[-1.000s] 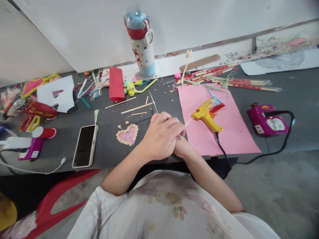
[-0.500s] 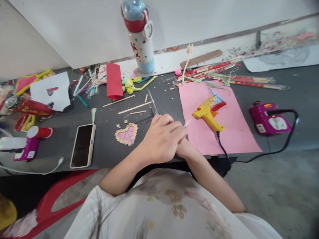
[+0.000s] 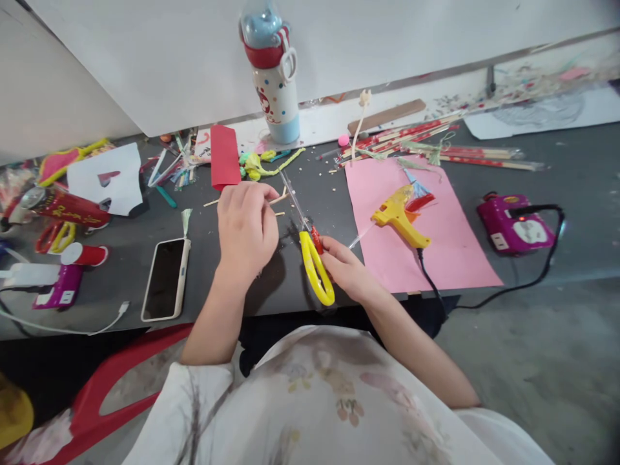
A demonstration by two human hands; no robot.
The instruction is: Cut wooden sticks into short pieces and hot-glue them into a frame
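My right hand point(image 3: 345, 266) is closed around the red handle of a pair of scissors point(image 3: 325, 294). Their yellow handle loop hangs toward me, and the blades point away over the table. My left hand point(image 3: 245, 226) is bent over several thin wooden sticks, fingers drawn together at one stick point(image 3: 281, 199); the thumb and fingertips are partly hidden. The pink heart with a crumbly beige border is covered by my left hand and forearm. To the right, a yellow glue gun point(image 3: 400, 216) lies on pink paper point(image 3: 445, 261), its clear glue stick poking out toward my right hand.
A water bottle point(image 3: 276, 90) stands at the back. On the left are a phone point(image 3: 166, 279), a red can point(image 3: 68, 210), a thread spool point(image 3: 84, 254) and a second pair of scissors point(image 3: 62, 237). A purple power adapter point(image 3: 516, 226) with a black cord sits right.
My hands, one over the other before, have come apart. The left has moved left and forward onto the sticks, now covering the heart. The scissors' handles show in my right hand.
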